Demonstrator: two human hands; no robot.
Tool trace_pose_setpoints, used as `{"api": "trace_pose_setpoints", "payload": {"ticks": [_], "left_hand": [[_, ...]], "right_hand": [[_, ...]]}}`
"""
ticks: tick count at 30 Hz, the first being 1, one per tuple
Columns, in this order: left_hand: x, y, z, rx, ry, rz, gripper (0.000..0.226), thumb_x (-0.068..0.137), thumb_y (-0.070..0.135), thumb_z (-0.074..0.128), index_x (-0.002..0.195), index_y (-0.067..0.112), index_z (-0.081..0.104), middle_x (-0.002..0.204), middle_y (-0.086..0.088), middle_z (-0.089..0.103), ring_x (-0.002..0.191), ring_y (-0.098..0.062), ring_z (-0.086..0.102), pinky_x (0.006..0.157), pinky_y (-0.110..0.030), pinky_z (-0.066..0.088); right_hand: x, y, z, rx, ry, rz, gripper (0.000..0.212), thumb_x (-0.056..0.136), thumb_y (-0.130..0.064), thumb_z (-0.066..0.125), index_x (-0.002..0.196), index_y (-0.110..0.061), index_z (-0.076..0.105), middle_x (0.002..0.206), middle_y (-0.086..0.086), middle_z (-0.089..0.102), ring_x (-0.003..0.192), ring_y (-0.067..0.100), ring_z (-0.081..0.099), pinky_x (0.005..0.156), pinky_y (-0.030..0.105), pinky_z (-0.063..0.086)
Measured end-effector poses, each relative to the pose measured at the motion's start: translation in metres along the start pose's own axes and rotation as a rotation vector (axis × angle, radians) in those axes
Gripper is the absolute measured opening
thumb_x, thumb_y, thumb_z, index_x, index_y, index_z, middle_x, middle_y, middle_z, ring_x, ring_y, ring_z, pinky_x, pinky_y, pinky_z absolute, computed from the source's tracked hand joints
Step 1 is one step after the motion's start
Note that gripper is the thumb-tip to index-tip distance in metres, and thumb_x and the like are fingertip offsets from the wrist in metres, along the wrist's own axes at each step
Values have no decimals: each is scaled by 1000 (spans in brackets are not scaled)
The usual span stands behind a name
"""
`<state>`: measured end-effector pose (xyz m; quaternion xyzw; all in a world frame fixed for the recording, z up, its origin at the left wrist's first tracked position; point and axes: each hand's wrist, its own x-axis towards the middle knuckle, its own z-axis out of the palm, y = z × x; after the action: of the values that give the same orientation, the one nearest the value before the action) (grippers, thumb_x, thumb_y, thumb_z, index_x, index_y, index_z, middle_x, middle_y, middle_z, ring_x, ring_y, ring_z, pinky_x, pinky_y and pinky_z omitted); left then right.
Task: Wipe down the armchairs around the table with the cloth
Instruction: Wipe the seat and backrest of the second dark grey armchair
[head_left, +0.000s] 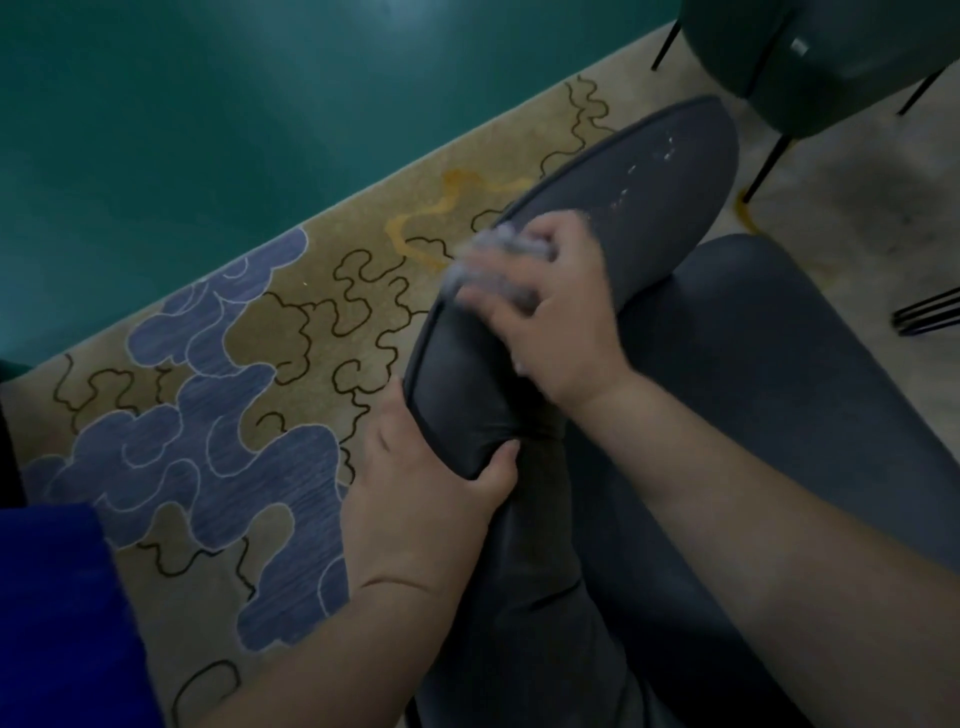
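A dark grey armchair (717, 364) fills the right half of the view, its curved arm running from bottom centre up to the right. My right hand (556, 312) presses a crumpled pale cloth (493, 260) onto the top of that arm; the cloth is blurred. My left hand (431, 478) grips the arm's lower end, thumb on the inner side and fingers over the piped outer edge. White flecks (644, 171) speckle the arm farther up.
A patterned beige rug (270, 364) with blue cloud shapes lies to the left. A teal table top (234, 114) covers the top left. A green chair (810, 62) with thin black legs stands at the top right. Blue fabric (57, 623) is at the lower left.
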<state>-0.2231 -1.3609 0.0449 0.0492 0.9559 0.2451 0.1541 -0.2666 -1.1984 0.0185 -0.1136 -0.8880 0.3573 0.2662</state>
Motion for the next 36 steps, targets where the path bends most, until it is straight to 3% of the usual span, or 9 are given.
{"api": "trace_pose_setpoints", "payload": {"ticks": [2, 5, 7, 12, 15, 18, 24, 29, 36], "left_hand": [[0, 1, -1, -10, 0, 0, 106, 66, 67, 68, 150, 26, 19, 147, 2, 40, 129, -20, 47, 95, -39, 44], [0, 3, -1, -7, 4, -1, 105, 67, 66, 69, 150, 25, 20, 146, 1, 41, 128, -22, 48, 93, -38, 44], [-1, 3, -1, 1, 5, -5, 104, 68, 66, 69, 150, 25, 20, 146, 1, 41, 126, -22, 49, 92, -38, 44], [-2, 4, -1, 1, 9, -2, 103, 67, 66, 70, 149, 24, 22, 145, 1, 41, 126, -23, 49, 92, -39, 44], [-2, 3, -1, -2, 6, -2, 103, 68, 65, 70, 149, 25, 21, 145, 1, 41, 126, -24, 49, 93, -39, 43], [-1, 2, -1, -6, 12, -2, 103, 67, 66, 70, 149, 26, 22, 146, 1, 42, 127, -23, 48, 94, -41, 43], [-1, 3, 0, 20, 1, -20, 107, 66, 68, 68, 150, 24, 20, 148, -1, 40, 131, -23, 45, 97, -43, 43], [-2, 4, -1, -9, 10, -10, 105, 67, 67, 69, 150, 25, 20, 149, 3, 38, 131, -23, 45, 99, -44, 43], [-1, 2, -1, -2, 31, 10, 103, 67, 67, 69, 149, 23, 24, 145, -2, 44, 130, -23, 47, 101, -47, 44]], "right_hand": [[-5, 5, -1, 0, -63, -63, 31, 77, -37, 73, 106, -25, 69, 105, 7, 48, 100, 21, 47, 88, 27, 43], [22, 41, -11, 40, 126, 242, 36, 72, -48, 74, 105, -39, 64, 108, -1, 48, 105, 14, 51, 96, 25, 44], [26, 47, -11, 9, 160, 327, 44, 73, -46, 74, 110, -26, 64, 106, -8, 45, 102, 3, 49, 94, 14, 42], [-3, 17, -6, 14, -52, 1, 29, 79, -28, 75, 107, -26, 68, 106, 7, 47, 101, 16, 45, 90, 21, 41], [23, 47, -12, 68, 129, 317, 37, 76, -37, 76, 105, -18, 63, 108, 0, 44, 95, -4, 44, 91, 8, 39], [27, 48, -8, 112, 210, 427, 40, 78, -31, 76, 110, -11, 64, 103, -7, 43, 95, -5, 49, 85, 0, 36], [-19, 20, -8, 11, -28, 13, 31, 83, -35, 67, 112, -25, 70, 100, 8, 48, 93, 22, 46, 86, 19, 38], [34, 48, -20, 153, 157, 412, 24, 79, -28, 77, 99, -22, 64, 106, -1, 44, 102, 4, 50, 92, 8, 38], [-23, 26, -4, 157, 81, 207, 32, 82, -34, 67, 114, -33, 64, 100, -4, 41, 99, 24, 52, 96, 27, 43]]}}
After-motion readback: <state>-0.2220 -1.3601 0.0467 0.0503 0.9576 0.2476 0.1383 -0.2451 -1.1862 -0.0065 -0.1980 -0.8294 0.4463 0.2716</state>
